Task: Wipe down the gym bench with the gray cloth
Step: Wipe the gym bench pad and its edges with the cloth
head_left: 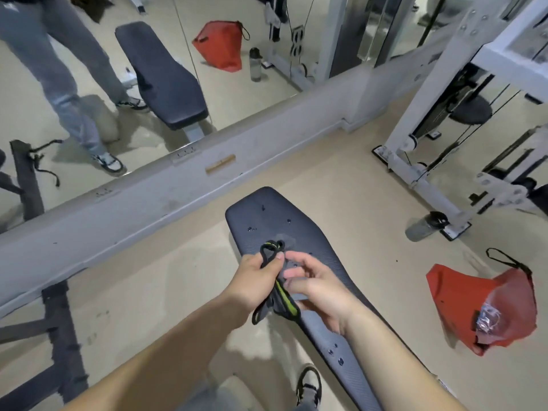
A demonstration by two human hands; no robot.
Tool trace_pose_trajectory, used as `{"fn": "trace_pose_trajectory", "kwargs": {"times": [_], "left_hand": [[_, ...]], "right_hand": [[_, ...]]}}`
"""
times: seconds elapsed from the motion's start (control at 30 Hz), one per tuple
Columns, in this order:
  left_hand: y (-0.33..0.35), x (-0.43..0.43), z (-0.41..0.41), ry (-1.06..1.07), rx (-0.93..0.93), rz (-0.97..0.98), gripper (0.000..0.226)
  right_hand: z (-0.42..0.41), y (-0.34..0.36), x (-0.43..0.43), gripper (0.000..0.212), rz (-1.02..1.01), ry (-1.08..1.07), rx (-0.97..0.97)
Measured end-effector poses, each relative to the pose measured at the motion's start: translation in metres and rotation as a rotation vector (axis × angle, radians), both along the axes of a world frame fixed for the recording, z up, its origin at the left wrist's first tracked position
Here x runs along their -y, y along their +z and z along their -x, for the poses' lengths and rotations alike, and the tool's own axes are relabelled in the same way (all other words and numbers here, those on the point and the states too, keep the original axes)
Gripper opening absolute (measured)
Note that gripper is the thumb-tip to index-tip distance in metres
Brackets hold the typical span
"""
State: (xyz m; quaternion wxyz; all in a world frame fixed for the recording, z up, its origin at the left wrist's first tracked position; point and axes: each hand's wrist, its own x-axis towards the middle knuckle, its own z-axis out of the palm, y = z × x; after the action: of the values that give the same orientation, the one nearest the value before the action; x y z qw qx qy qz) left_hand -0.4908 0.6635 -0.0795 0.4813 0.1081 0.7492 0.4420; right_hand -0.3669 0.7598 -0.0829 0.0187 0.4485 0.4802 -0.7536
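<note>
A dark padded gym bench runs from the lower right toward the mirror wall, with small water drops on its surface. Over its middle, my left hand pinches a dark gray cloth with black edging, a loop and a yellow-green stripe. My right hand cups the cloth from the right, fingers curled around its lower part. The cloth is bunched and hangs between both hands, partly hidden by them.
A red bag lies on the floor to the right, with a dark water bottle beyond it. A white cable machine frame stands at the right. A mirror lines the wall ahead. Black bars lie at left. My shoe is near the bench.
</note>
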Motion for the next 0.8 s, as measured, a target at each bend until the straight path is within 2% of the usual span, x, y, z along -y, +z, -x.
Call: {"fn": "trace_pose_trajectory", "kwargs": {"times": [0.07,0.13,0.2,0.27,0.37,0.47,0.53,0.6,0.67,0.8], "left_hand": [[-0.007,-0.006,0.039,-0.051,0.072,-0.010,0.030],[-0.013,-0.013,0.070,-0.067,0.151,-0.038,0.022],[-0.025,-0.016,0.106,-0.125,0.161,-0.044,0.021],[-0.046,-0.021,0.136,-0.176,0.077,-0.024,0.021],[-0.076,-0.028,0.165,-0.292,0.086,-0.041,0.021],[-0.110,-0.039,0.177,-0.395,0.126,-0.046,0.038],[-0.145,-0.049,0.179,-0.428,0.096,-0.071,0.043],[-0.191,-0.058,0.185,-0.425,0.014,-0.060,0.042],[-0.239,-0.065,0.193,-0.436,-0.074,-0.013,0.037],[-0.346,-0.076,0.205,-0.497,-0.332,0.027,0.033]], "right_hand": [[0.036,-0.013,0.004,0.079,-0.010,0.033,-0.021],[0.066,-0.017,0.007,0.089,-0.070,0.047,0.011],[0.107,-0.033,0.014,0.081,-0.146,-0.021,0.020],[0.142,-0.053,0.017,0.067,-0.254,-0.082,0.031],[0.175,-0.092,0.009,0.041,-0.254,-0.207,0.014],[0.184,-0.136,-0.014,0.025,-0.250,-0.265,0.134],[0.178,-0.168,-0.038,0.023,-0.313,-0.349,0.231],[0.173,-0.197,-0.067,0.027,-0.437,-0.483,0.308],[0.170,-0.225,-0.095,0.028,-0.628,-0.508,0.347],[0.178,-0.308,-0.133,0.037,-1.065,-0.189,0.532]]}}
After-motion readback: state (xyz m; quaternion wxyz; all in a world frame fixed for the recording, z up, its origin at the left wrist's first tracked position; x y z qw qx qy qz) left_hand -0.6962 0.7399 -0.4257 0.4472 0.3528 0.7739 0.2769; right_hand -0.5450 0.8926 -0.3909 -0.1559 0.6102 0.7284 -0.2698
